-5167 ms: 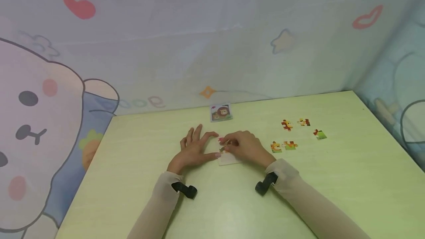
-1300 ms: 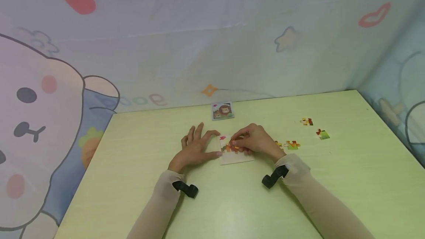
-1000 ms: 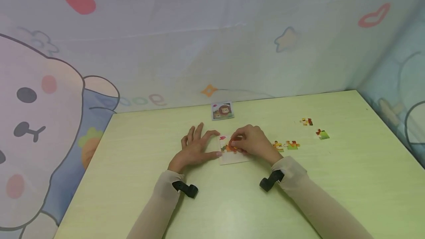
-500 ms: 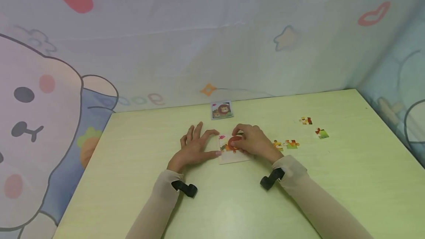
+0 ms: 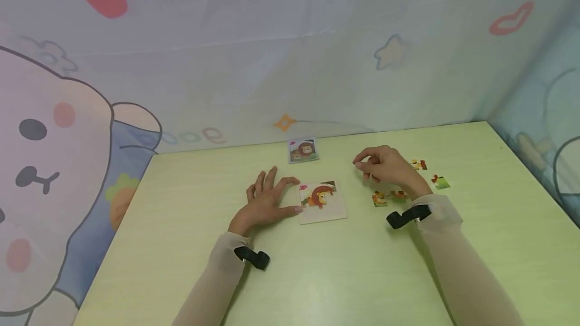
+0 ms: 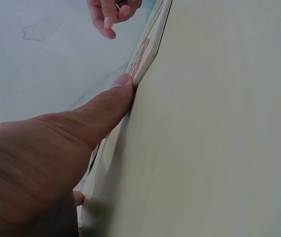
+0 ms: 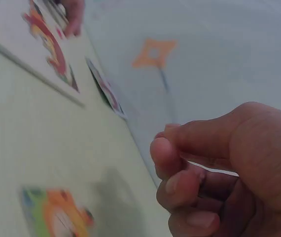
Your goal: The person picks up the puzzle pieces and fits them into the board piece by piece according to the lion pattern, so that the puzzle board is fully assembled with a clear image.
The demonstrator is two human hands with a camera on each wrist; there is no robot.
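Observation:
A small square puzzle board [image 5: 331, 211] lies mid-table, with several joined puzzle pieces [image 5: 320, 196] showing part of a lion across its upper half. My left hand [image 5: 265, 206] rests at the board's left side, fingers spread; in the left wrist view its thumb [image 6: 103, 111] touches the board's edge. Above the table, right of the board, hovers my right hand [image 5: 385, 165], its fingers loosely bent. The right wrist view shows thumb and fingertips [image 7: 165, 150] close together with nothing visible between them. Two loose puzzle pieces [image 5: 379, 199] lie beneath that hand, one partly hidden by the wrist.
Behind the board lies a lion picture card [image 5: 303, 151] near the table's back edge. Farther right are a yellow-red puzzle piece [image 5: 419, 164], partly behind the right hand, and a green-red puzzle piece [image 5: 440, 181]. A printed cloth [image 5: 226, 64] hangs behind the table.
My right hand has let go of the lion's-mane puzzle piece, now lying on the board, and moved right and away toward the loose pieces. The left hand has stayed in place.

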